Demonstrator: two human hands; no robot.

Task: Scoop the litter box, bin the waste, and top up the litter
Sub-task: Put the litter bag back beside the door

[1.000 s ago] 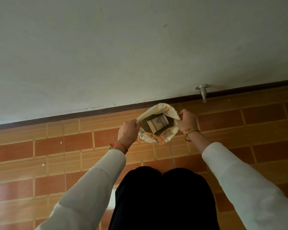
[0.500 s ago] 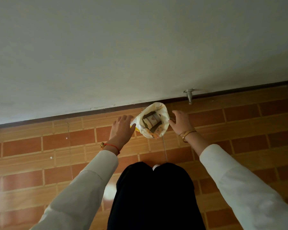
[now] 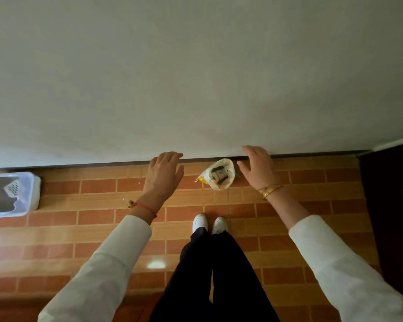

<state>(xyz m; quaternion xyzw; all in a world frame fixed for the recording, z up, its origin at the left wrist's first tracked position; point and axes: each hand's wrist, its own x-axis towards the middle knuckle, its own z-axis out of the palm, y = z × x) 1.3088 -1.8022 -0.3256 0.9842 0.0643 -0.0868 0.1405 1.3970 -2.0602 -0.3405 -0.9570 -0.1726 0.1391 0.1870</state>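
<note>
Standing on the brick-patterned tile floor (image 3: pixel 98 231), the person faces a white-and-yellow plastic litter bag (image 3: pixel 219 174) that sits upright against the base of the pale wall (image 3: pixel 196 77), its mouth open and a cup-like scoop visible inside. The translucent plastic litter box (image 3: pixel 12 194) lies well apart at the far left, holding dark litter and a white slotted scoop (image 3: pixel 13 187). No waste bin appears in view. Judged from this layout, which steps are already done cannot be told. The left hand (image 3: pixel 164 176) hovers to the left of the bag, fingers straight and spread, holding nothing. The right hand (image 3: pixel 257 169) hovers just to the right of the bag, fingers likewise extended, touching nothing. Neither grip is closed on any object.
</note>
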